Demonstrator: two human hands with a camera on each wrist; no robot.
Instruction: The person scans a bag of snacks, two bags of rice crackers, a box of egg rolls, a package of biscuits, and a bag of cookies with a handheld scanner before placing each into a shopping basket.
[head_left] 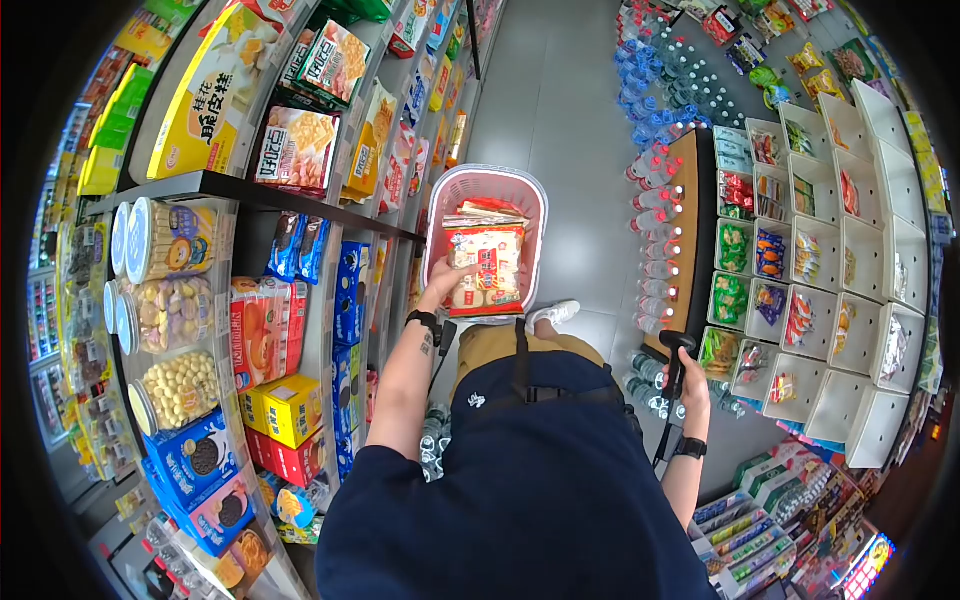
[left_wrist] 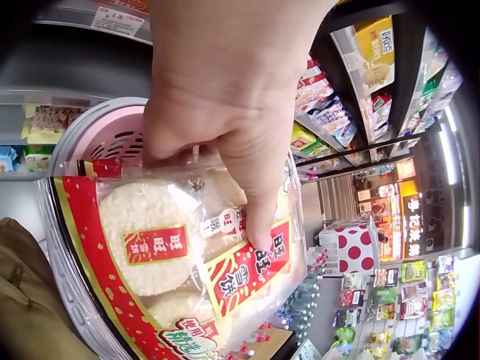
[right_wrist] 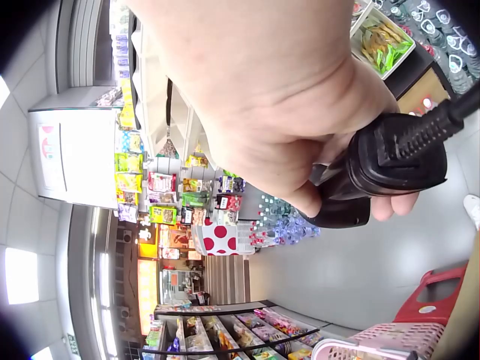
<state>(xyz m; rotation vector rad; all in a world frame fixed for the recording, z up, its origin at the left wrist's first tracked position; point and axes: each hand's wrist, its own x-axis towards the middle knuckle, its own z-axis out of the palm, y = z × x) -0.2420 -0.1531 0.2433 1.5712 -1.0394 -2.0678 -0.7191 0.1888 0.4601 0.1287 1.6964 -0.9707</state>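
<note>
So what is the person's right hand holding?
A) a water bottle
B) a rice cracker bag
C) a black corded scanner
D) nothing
C: the right hand grips a black scanner with a cord; the left hand holds the rice cracker bag.

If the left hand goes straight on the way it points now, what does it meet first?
The rice cracker bag, which the left hand pinches; beyond it, probably the far wall of the pink basket, though depth is unclear.

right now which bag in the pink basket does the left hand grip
The red-edged clear bag of round white rice crackers, topmost; other bags lie beneath.
</note>
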